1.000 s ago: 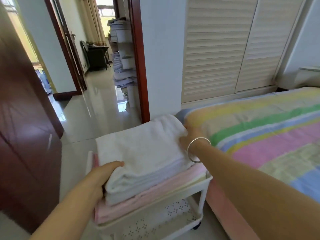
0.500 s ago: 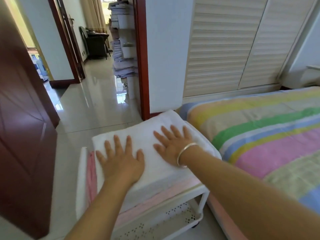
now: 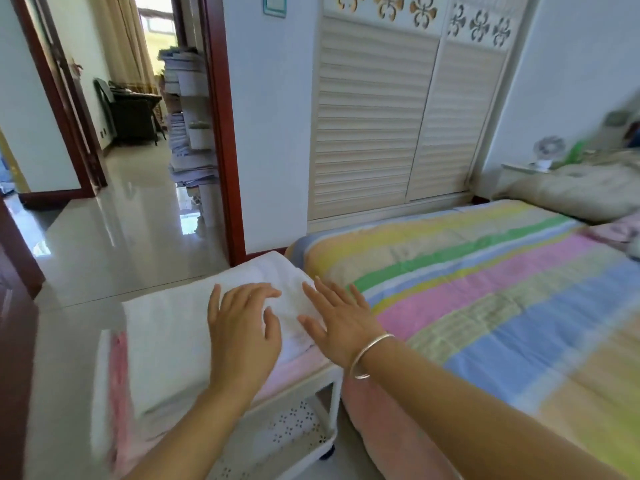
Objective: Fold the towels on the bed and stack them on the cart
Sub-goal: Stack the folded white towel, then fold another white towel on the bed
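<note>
Left hand [image 3: 242, 329] and right hand [image 3: 341, 323], slack and empty, have drifted to the white plastic cart's [image 3: 334, 400] bed-side corner over the folded white terry towel [image 3: 166, 341]; I judge it stacked.

I released the white towel's [image 3: 166, 341] ends and flattened both palms on it. Then my left hand [image 3: 242, 334] and right hand [image 3: 341, 327] moved toward the edge nearest the bed [image 3: 485, 289].

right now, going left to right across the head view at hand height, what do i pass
dark wooden door → exposed left edge of the pink towel → left hand → right hand → silver bracelet → striped bed
</note>
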A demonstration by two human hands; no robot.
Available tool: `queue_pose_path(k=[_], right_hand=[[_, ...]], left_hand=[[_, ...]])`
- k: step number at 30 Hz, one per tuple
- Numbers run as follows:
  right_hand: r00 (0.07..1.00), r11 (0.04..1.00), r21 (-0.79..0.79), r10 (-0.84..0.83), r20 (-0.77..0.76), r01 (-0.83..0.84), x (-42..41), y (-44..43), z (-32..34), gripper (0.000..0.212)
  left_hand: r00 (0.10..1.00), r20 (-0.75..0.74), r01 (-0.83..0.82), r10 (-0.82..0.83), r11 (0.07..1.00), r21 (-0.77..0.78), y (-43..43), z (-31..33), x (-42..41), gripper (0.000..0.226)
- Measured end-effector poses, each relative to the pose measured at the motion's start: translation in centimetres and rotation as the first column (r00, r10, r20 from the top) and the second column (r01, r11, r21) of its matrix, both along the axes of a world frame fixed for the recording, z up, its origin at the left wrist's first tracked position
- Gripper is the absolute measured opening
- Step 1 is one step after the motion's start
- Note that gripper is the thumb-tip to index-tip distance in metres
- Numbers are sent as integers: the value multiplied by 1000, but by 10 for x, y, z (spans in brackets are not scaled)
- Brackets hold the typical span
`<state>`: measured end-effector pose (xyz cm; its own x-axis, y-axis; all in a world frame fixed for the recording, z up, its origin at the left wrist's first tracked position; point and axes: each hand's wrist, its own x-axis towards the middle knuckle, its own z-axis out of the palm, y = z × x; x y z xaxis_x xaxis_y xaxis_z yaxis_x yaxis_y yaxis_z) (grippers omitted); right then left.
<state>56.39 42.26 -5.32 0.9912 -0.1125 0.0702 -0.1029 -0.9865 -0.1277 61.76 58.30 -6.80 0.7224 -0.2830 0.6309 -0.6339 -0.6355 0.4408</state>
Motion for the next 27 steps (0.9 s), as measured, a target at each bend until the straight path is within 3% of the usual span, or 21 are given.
queue_pose_path(k=[5,8,12,14,20,24,27], right_hand=[[948,955,-9,-293,120,297,-147,-88,37,96],[851,855,-13,-513,115,518,-261,-148,54,99],[686,693,29,-718,118,720,-417,-193,73,63],[578,587,71,-808,118,806,-504,-203,77,58],[358,359,212,-933,41,909,-683,-223,40,56],[294,299,266,-954,57,916,-722,-266,14,56],[274,293,315,-956,104,903,-723,-301,-4,56]], left_hand=[[939,68,344,-338,920,-187,-112,62,-112,32],[870,107,494,-482,847,-197,-172,87,-189,32],[754,85,656,-652,737,-166,-233,92,-293,30],[682,38,727,-730,672,-141,-266,85,-357,31],[496,-227,828,-838,535,-164,-348,35,-517,30],[497,-341,833,-798,549,-71,-401,7,-574,30],[532,-275,844,-801,526,100,-443,1,-582,33]])
